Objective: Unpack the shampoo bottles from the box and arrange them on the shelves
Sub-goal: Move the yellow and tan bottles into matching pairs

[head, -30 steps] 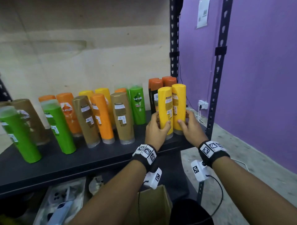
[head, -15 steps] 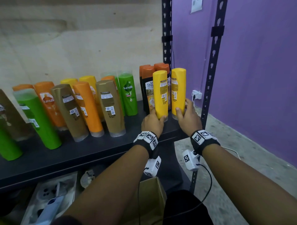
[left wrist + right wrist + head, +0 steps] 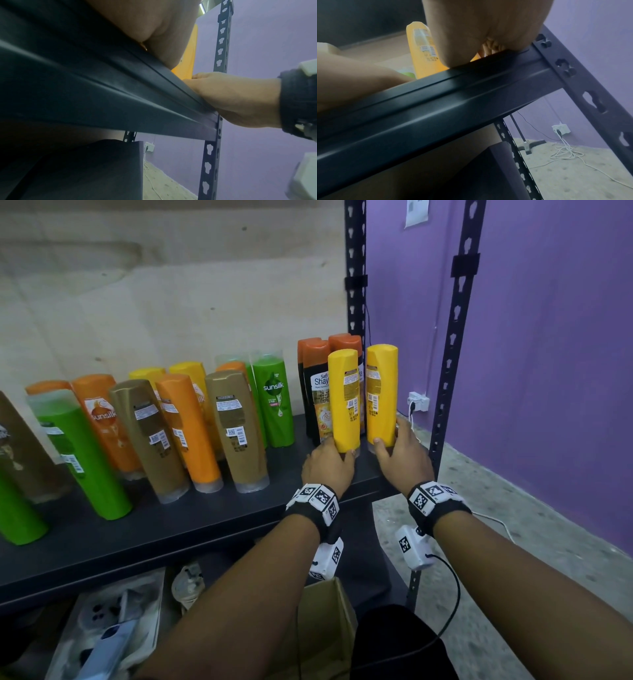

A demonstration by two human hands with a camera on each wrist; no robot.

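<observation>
Two yellow shampoo bottles stand cap-down at the right end of the dark shelf (image 3: 205, 525). My left hand (image 3: 330, 462) grips the base of the left yellow bottle (image 3: 344, 402). Beside it, my right hand (image 3: 399, 451) holds the base of the right yellow bottle (image 3: 381, 395), thumb in front and fingers behind. The left wrist view shows the right hand (image 3: 231, 97) on the shelf edge by a yellow bottle (image 3: 187, 56). In the right wrist view a yellow bottle (image 3: 421, 51) shows left of my palm. The cardboard box (image 3: 322, 625) sits below the shelf, between my forearms.
Orange-capped dark bottles (image 3: 317, 392) stand right behind the yellow pair. Green, gold and orange bottles (image 3: 236, 429) fill the shelf to the left. The rack's front post (image 3: 445, 378) rises just right of my right hand. White packaging (image 3: 113, 631) lies on the lower shelf.
Both hands have slid down from the middle of the yellow bottles to their bases. The two bottles now stand slightly apart on the shelf.
</observation>
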